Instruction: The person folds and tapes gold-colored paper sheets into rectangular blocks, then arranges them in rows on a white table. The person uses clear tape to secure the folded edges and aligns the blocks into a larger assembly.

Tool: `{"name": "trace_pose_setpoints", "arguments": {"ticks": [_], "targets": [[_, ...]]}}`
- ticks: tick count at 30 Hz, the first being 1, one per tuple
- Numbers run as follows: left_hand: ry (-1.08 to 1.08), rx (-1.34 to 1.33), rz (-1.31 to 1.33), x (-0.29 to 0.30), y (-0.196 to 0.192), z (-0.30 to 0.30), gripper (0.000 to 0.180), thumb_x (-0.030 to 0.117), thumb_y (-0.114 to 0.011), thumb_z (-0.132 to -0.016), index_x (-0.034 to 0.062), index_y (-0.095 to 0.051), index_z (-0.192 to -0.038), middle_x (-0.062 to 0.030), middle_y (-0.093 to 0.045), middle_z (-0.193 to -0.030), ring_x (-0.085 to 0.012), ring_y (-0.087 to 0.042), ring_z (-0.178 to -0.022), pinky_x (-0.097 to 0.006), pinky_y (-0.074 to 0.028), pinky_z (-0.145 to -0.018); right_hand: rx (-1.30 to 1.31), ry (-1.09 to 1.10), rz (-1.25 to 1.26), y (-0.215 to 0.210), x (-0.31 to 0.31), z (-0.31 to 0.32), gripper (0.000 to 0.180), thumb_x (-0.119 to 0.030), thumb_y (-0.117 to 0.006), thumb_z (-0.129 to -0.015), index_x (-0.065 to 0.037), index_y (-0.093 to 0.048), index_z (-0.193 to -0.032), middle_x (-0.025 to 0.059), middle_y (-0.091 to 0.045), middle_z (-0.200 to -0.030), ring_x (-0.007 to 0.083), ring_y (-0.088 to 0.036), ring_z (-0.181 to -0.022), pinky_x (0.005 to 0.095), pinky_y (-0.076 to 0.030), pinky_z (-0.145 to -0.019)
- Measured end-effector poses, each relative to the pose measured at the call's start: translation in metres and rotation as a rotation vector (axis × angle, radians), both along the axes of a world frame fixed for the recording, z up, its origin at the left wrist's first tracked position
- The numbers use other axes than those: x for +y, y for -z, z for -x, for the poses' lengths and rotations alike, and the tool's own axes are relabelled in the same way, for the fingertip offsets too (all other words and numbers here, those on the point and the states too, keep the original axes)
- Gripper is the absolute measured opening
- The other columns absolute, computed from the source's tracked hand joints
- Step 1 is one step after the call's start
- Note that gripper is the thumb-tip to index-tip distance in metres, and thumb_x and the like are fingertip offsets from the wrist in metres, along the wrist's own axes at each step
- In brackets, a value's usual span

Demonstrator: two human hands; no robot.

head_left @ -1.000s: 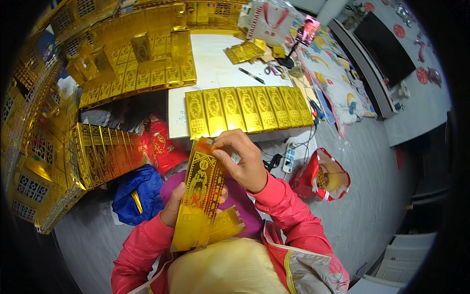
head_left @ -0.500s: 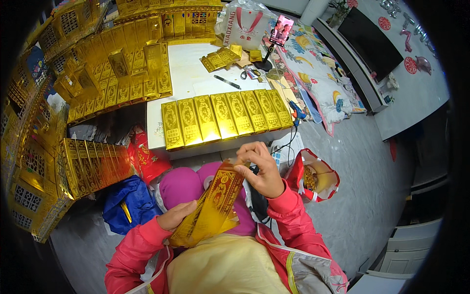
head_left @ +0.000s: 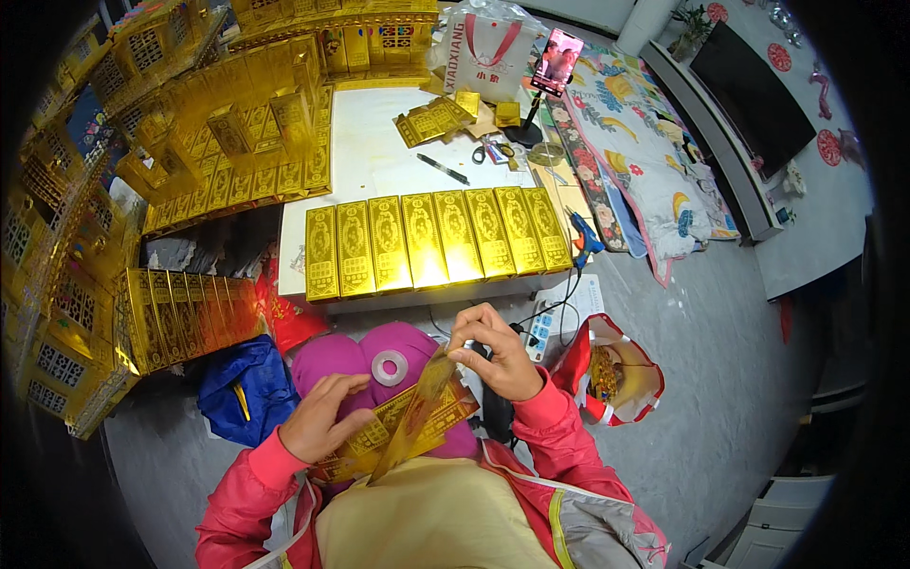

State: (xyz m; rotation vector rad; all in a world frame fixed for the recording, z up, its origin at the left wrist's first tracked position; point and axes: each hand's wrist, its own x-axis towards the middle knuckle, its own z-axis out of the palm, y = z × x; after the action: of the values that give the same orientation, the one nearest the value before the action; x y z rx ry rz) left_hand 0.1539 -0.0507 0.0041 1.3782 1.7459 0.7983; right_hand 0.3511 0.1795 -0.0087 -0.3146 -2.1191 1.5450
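My right hand (head_left: 498, 351) pinches the upper end of a shiny gold foil card (head_left: 417, 412), which tilts down toward my lap and shows almost edge-on. Under it, more gold printed card (head_left: 438, 413) lies flat across my thighs; how many pieces there are I cannot tell. My left hand (head_left: 327, 417), fingers spread, is over the left part of this flat card; whether it touches is unclear. A roll of clear tape (head_left: 389, 368) rests on my purple-clad legs, just beyond the cards. On the table ahead stands a row of several gold boxes (head_left: 439, 237).
The white table (head_left: 365, 142) also bears a pen (head_left: 443, 169), scissors (head_left: 480, 154), gold card pieces (head_left: 434, 120) and a phone on a stand (head_left: 557, 62). A blue glue gun (head_left: 586, 234) is at its right edge. Gold box structures (head_left: 237, 142) crowd the left. A red-white bag (head_left: 616, 370) stands right.
The gold card in my right hand has turned from face-on to nearly edge-on, away from the card beneath. My left hand has let go and spread its fingers. The tape roll now shows.
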Motion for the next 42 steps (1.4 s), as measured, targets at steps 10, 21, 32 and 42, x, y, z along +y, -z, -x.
{"name": "trace_pose_setpoints", "arguments": {"ticks": [10,21,32,42], "targets": [[0.189,-1.140,0.236,0.000,0.025,-0.014,0.092,0.057,-0.063,-0.087,-0.0008,-0.027,-0.148,-0.0120,-0.042,-0.145,-0.0222,-0.041,-0.135,-0.036,-0.030,-0.113,0.135,0.072,-0.065,-0.026,-0.027,0.016,0.009,-0.006,-0.070,-0.084,-0.003,-0.066,-0.091,0.0090,-0.056,-0.097,0.0223,-0.055,-0.092,0.0314,-0.044,-0.084],[0.132,-0.790,0.204,-0.022,0.010,0.014,0.083,0.010,-0.072,-0.085,0.0044,-0.025,-0.152,-0.0102,-0.047,-0.138,-0.0200,-0.049,-0.125,-0.034,-0.037,-0.107,-0.030,0.010,-0.150,-0.049,-0.045,0.000,0.010,-0.006,-0.067,-0.087,-0.002,-0.068,-0.095,0.0121,-0.068,-0.091,0.0222,-0.067,-0.079,0.0300,-0.052,-0.070],[0.241,-0.286,0.057,-0.020,-0.015,0.016,0.092,0.035,-0.082,-0.076,0.0002,-0.035,-0.146,-0.0195,-0.053,-0.132,-0.0269,-0.054,-0.121,-0.035,-0.042,-0.102,-0.500,-0.649,-0.130,-0.065,-0.034,-0.001,0.044,-0.031,-0.069,-0.089,0.001,-0.058,-0.117,0.0171,-0.069,-0.097,0.0291,-0.068,-0.089,0.0352,-0.052,-0.078],[0.166,0.005,-0.243,-0.020,-0.029,0.001,0.057,0.030,-0.074,-0.085,0.0012,-0.051,-0.129,-0.0202,-0.066,-0.103,-0.0330,-0.068,-0.091,-0.037,-0.054,-0.078,-0.153,-0.208,-0.150,-0.063,-0.049,0.005,0.043,-0.028,-0.076,-0.085,-0.005,-0.060,-0.117,0.0091,-0.064,-0.102,0.0160,-0.060,-0.086,0.0288,-0.048,-0.076]]}}
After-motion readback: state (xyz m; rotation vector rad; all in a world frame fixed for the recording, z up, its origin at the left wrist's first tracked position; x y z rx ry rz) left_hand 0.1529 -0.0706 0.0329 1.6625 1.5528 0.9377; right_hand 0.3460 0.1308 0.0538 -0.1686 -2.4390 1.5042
